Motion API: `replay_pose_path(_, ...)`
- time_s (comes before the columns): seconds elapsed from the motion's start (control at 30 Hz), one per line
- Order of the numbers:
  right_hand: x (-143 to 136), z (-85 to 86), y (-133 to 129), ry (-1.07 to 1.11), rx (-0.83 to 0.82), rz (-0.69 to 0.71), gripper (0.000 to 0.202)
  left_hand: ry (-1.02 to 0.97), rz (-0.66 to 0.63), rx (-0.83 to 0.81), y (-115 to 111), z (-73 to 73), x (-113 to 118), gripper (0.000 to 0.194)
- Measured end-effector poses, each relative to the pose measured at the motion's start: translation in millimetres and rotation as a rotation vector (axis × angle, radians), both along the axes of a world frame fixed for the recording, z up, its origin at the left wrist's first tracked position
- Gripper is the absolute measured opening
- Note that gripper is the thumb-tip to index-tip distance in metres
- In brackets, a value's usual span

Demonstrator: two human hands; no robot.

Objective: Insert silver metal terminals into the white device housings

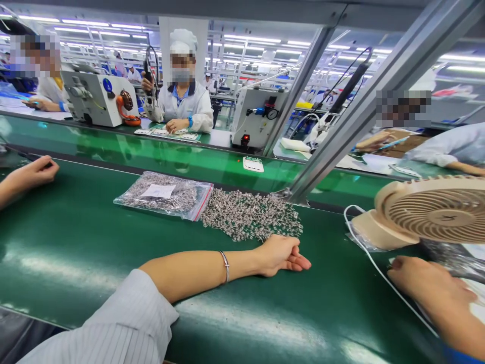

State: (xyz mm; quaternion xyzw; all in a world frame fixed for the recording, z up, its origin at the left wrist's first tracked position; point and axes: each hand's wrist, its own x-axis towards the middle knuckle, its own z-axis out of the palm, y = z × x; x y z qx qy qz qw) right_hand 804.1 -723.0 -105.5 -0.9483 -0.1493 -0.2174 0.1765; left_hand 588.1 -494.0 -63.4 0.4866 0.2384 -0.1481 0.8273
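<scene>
My left hand, with a bracelet on its wrist, rests on the green work surface at the near edge of a pile of small metal parts. Its fingers are curled and pressed together; anything held in them is hidden. To the left of the pile lies a clear zip bag full of similar parts, with a white label. At the right, my right hand is blurred, back upward, fingers curled beside something white. What it grips, if anything, I cannot make out.
A beige fan with a white cable stands at the right. A metal post slants up behind the pile. Beyond, a white-framed circuit board lies on the green line. A co-worker's hand is at far left; several people sit opposite.
</scene>
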Motion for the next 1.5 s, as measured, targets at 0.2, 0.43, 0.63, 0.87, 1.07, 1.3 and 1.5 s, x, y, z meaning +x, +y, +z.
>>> replay_pose_path(0.2, -37.9, 19.9, -13.9, 0.223, -0.074, -0.051, 0.009, -0.019, -0.025, 0.021, -1.1, -2.9, 0.1, 0.033)
replay_pose_path(0.43, -84.8, 41.5, -30.6, -0.219, 0.016, 0.117, 0.010, -0.075, -0.037, 0.137, -3.8, -3.7, -0.5, 0.033)
replay_pose_path(0.63, -147.4, 49.2, -2.4, -0.403, 0.009, 0.475, 0.018, -0.192, 0.096, 0.463, -4.2, -9.3, -16.3, 0.034)
replay_pose_path(0.87, -234.7, 42.6, 45.2, -0.032, 0.089, 0.961, 0.012, -0.395, 0.162, 0.964, 26.2, -10.3, -75.1, 0.021)
replay_pose_path(1.07, -234.0, 53.3, 50.6, 0.174, 0.306, 0.673, 0.009, -0.620, -0.059, 1.244, 32.8, -13.4, -91.1, 0.033)
replay_pose_path(1.3, -224.2, 50.2, 53.4, 0.166, 0.412, 0.598, 0.007, -0.978, -0.412, 1.522, 25.8, -21.5, -96.9, 0.050)
replay_pose_path(1.5, -222.6, 49.9, 60.2, 0.100, 0.365, 0.663, 0.015, -1.221, -0.366, 1.884, 29.8, -34.5, -91.7, 0.038)
